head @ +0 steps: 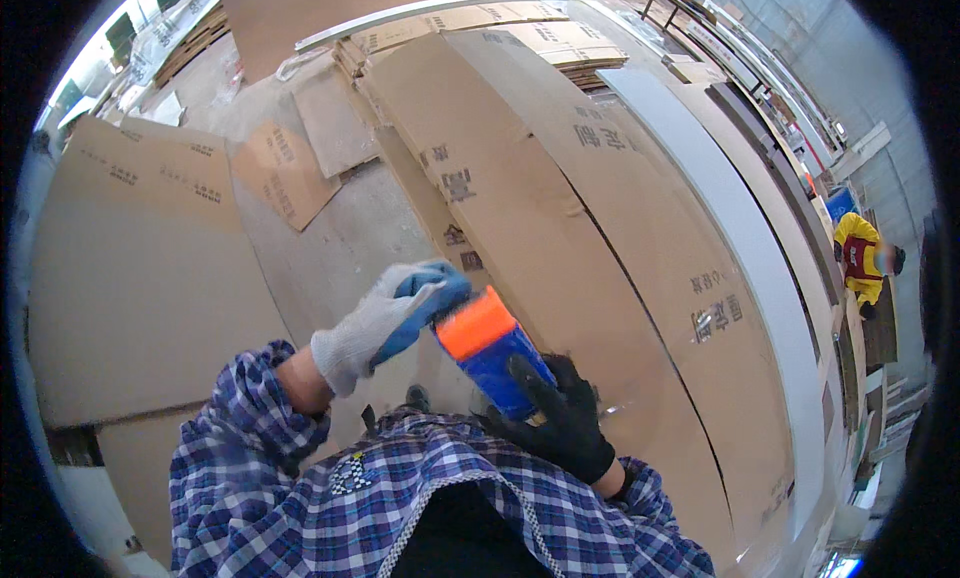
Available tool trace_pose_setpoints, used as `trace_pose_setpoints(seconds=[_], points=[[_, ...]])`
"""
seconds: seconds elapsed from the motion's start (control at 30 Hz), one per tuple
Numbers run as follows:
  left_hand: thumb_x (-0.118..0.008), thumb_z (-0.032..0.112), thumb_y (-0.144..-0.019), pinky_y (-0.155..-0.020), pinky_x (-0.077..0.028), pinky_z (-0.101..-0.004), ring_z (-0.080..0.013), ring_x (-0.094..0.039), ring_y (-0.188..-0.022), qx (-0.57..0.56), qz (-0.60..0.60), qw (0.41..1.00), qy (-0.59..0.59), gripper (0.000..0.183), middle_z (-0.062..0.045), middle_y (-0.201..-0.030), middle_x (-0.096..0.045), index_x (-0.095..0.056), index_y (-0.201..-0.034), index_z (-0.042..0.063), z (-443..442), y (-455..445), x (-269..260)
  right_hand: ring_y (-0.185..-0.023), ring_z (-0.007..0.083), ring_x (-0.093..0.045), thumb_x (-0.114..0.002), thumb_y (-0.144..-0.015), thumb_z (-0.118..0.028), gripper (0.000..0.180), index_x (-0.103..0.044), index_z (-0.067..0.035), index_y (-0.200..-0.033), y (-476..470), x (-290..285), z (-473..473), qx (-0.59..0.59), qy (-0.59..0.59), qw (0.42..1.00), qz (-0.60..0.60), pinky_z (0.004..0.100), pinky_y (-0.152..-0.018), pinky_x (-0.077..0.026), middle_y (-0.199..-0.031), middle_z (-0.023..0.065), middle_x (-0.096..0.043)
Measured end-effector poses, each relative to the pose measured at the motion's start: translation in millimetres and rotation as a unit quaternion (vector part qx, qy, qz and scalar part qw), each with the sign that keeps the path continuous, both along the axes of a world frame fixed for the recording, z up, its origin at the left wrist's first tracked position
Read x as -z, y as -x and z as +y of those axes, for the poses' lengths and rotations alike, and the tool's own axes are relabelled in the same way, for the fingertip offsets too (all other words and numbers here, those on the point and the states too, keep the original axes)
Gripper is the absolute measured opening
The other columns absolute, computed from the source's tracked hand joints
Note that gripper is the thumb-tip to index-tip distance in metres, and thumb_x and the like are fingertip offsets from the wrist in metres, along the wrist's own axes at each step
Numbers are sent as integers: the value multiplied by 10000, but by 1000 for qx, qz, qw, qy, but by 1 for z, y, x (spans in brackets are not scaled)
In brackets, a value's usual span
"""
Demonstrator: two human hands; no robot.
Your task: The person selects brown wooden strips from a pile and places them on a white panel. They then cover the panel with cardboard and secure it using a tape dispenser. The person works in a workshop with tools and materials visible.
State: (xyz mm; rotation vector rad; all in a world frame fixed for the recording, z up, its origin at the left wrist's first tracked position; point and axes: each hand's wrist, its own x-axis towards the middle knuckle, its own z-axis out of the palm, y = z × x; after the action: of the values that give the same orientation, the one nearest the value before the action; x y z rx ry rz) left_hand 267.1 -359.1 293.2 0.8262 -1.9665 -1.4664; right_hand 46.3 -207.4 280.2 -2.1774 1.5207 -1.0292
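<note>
A blue and orange block-shaped tool, apparently a packing tape dispenser (491, 353), is held at a tilt in front of my body. My right hand (566, 420), in a black glove, grips its blue lower part, with the thumb lying across the face. At the orange end, the curled fingers of my left hand (409, 311), in a white knit glove with blue coating, meet the dark upper edge. Whether they pinch something there is hidden. Just beyond the tool lies a long cardboard-wrapped package (487, 180) bearing printed writing, with a dark seam beside it.
To my left stands a large cardboard sheet (150, 278). Loose cardboard pieces (285, 173) lie on the concrete floor (360, 225). A long white panel (720, 195) edges the packages on the right. Farther right, a person in yellow sleeves (861, 259) is beside stacked boards.
</note>
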Motion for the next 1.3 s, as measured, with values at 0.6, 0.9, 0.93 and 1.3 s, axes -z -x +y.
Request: trace_pose_setpoints(seconds=[0.6,0.9,0.93,1.3], points=[[-504,165,-950,-804,-501,-398,-304,-652,-846,38,-140,818,557,269,-148,-995,-681,-646,-1170,104,-414,349,-86,-1098,338,-616,-788,-680,-232,771,-468,-44,-1356,52,31,-110,367,-119,900,-203,421,-932,-494,-1236,229,-590],[-547,469,-913,-703,-442,-397,-251,-560,-692,319,-275,863,279,461,-128,-742,-615,-677,-933,27,-403,469,53,-1043,357,-639,-824,-701,-314,768,-485,-42,-1334,-6,16,-122,515,-164,820,-188,464,-922,-506,-1180,230,-615],[-537,470,-920,-682,-424,-406,-245,-527,-669,350,-281,857,251,494,-118,-718,-587,-652,-852,-5,-405,479,60,-1034,354,-644,-828,-699,-317,771,-486,-44,-1334,-14,15,-132,530,-148,816,-180,463,-918,-509,-1173,231,-618],[-551,485,-879,-834,-489,-355,-247,-639,-979,507,-347,760,211,492,-115,-1086,-680,-664,-1148,90,-446,576,133,-906,332,-673,-794,-653,-215,761,-498,-26,-1328,-31,3,-268,694,-191,682,-124,412,-815,-537,-1053,226,-645]])
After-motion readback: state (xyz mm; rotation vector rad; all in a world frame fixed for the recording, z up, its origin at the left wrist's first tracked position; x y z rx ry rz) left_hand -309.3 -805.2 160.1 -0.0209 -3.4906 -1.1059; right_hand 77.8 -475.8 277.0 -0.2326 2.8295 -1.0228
